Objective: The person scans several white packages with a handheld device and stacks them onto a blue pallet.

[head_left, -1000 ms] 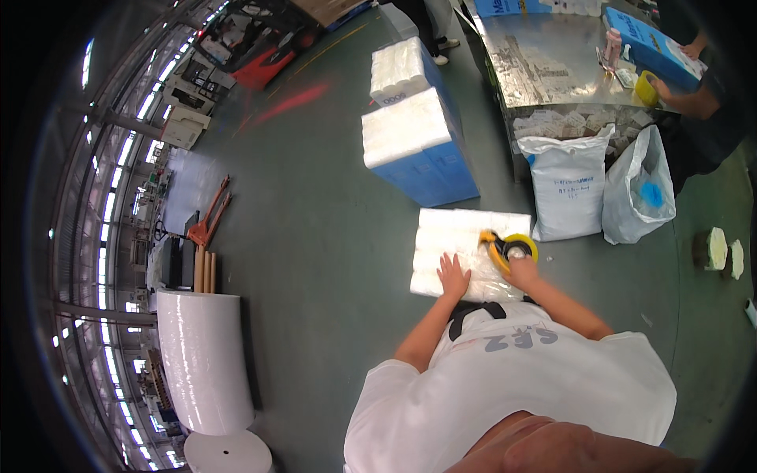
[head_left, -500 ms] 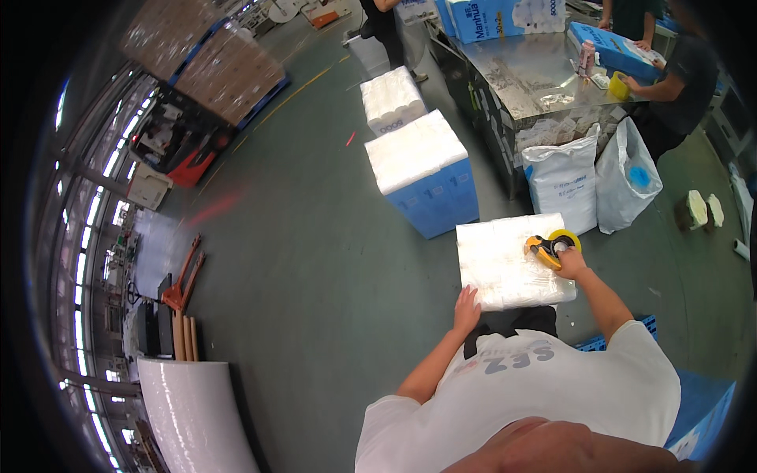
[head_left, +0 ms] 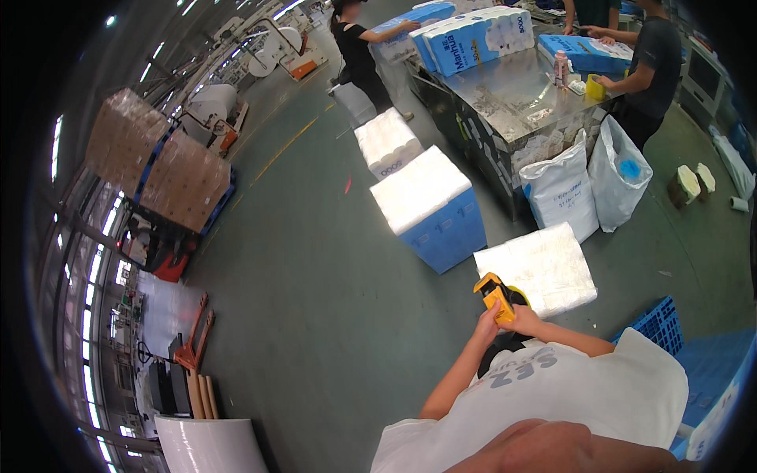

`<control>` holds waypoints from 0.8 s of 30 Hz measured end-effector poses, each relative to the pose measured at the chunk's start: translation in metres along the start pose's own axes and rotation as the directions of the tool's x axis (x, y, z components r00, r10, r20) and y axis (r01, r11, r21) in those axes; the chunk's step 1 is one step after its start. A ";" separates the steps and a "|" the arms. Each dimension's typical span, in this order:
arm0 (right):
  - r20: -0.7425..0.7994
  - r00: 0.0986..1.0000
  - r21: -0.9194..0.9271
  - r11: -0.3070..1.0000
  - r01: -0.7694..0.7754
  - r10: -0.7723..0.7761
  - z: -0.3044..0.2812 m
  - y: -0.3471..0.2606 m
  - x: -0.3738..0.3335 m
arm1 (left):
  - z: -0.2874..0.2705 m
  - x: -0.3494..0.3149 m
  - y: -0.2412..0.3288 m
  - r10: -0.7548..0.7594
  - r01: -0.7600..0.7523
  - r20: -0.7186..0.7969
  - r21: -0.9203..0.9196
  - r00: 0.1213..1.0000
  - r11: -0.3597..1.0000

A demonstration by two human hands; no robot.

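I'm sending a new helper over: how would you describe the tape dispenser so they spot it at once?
Start at the big metal table, then come down to the white pack nearest the wearer. At its lower left side, the left hand and right hand hold the tape dispenser. Its orange and black body sets it apart from the plain white pack.
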State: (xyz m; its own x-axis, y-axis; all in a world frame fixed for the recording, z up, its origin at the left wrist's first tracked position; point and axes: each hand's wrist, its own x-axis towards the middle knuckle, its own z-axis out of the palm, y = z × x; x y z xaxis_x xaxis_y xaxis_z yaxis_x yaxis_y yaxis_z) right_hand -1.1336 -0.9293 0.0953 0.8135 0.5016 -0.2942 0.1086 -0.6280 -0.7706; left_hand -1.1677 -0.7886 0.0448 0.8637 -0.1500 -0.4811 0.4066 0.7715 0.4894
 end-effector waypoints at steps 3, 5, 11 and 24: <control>0.014 0.986 -0.048 0.985 0.165 -0.165 -0.004 0.005 0.016 | -0.004 -0.003 0.010 -0.069 0.071 0.063 -0.028 0.996 0.997; 0.067 0.970 -0.104 0.965 0.241 -0.235 -0.008 0.008 0.025 | -0.006 -0.009 0.020 -0.109 0.111 0.054 -0.039 0.993 0.993; 0.080 0.931 -0.229 0.902 0.365 -0.356 -0.036 -0.016 0.051 | -0.006 0.008 0.055 0.177 -0.159 -0.070 0.208 0.982 0.965; -0.308 0.931 -0.067 0.972 -0.227 0.196 -0.083 0.088 0.060 | -0.141 0.266 0.337 0.551 -0.190 0.043 0.959 0.833 0.212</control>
State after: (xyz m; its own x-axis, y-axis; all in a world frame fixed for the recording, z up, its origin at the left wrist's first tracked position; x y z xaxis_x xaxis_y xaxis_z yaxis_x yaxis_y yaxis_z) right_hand -1.0276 -1.0036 0.0563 0.9547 0.1602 -0.2509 -0.0410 -0.7641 -0.6438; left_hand -0.8427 -0.4809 -0.0208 0.9567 0.2735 -0.0997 0.2075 -0.4005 0.8925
